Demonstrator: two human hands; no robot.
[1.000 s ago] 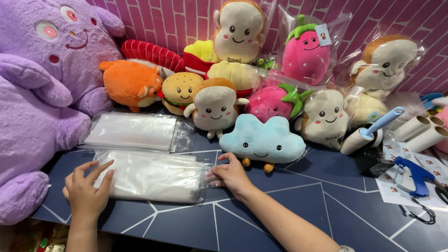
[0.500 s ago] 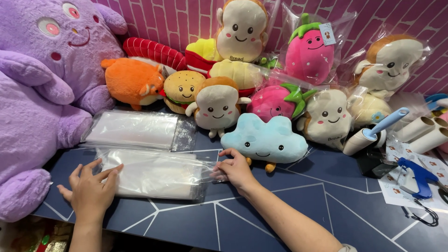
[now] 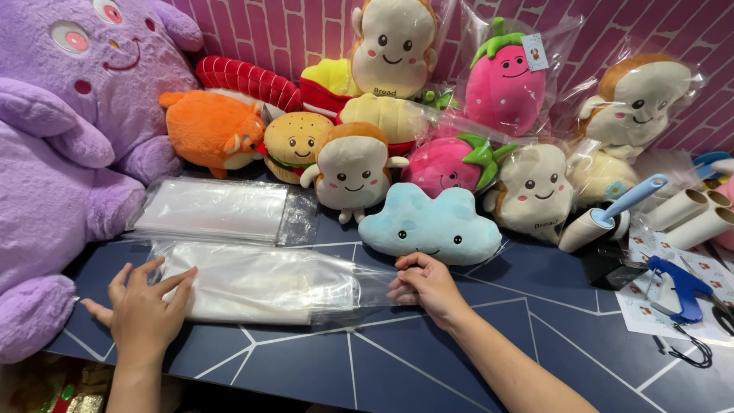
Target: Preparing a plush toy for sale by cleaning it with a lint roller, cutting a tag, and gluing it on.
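A clear plastic bag (image 3: pixel 267 281) lies flat on the dark blue table (image 3: pixel 428 367), with the left hand (image 3: pixel 141 306) pressed on its 9 o'clock end, fingers spread wide, and the right hand (image 3: pixel 425 284) pinching its 3 o'clock edge with curled fingers. At 12 o'clock from it lies a second stack of clear bags (image 3: pixel 218 210). A blue cloud plush (image 3: pixel 432 226) sits just beside the right hand at 12 o'clock, a big purple plush (image 3: pixel 61 138) crowds the 9 o'clock side, and a lint roller (image 3: pixel 604 218) and blue tagging gun (image 3: pixel 677 287) lie toward 3 o'clock.

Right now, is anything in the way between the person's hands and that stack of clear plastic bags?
Nothing visible is. The left hand lies flat on the left end of the clear plastic bags, and the right hand pinches their right edge. The blue cloud plush sits just behind the right hand, apart from the bags.
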